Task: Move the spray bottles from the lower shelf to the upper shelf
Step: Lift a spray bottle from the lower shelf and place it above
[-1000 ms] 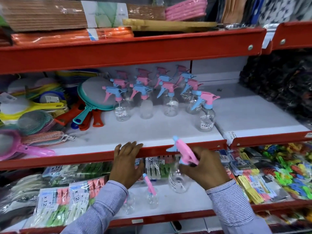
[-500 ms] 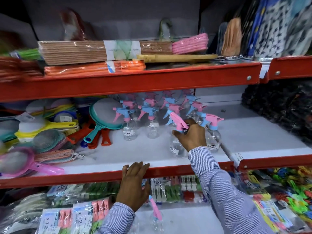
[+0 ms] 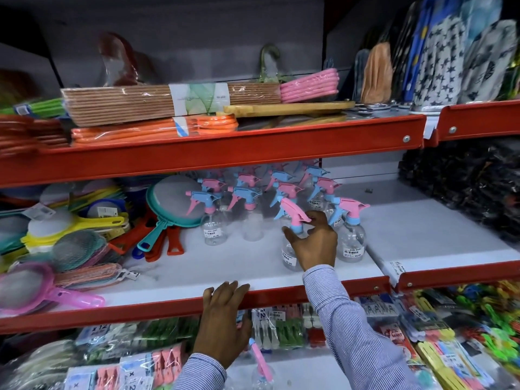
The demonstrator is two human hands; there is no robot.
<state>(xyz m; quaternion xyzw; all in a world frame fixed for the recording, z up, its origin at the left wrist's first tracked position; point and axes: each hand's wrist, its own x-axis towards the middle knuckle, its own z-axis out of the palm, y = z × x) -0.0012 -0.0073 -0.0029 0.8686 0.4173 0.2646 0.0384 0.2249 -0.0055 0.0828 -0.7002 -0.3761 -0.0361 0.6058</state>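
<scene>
Crowded upper shelf (image 3: 225, 266): right hand (image 3: 315, 243) loosely rings the spray bottle (image 3: 292, 213) neck, grip unclear; left hand (image 3: 222, 327) flat on its lip. A brushing knuckle might topple neighbouring bottles (image 3: 350, 235).

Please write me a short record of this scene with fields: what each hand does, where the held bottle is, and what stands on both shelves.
right hand: thumb and fingers curled round the neck of the held spray bottle
held spray bottle: upright, seemingly set down on the upper shelf
left hand: fingers flat over the upper shelf's red edge
other bottles: grouped upright behind it
lower shelf: one pink-trigger bottle visible
</scene>
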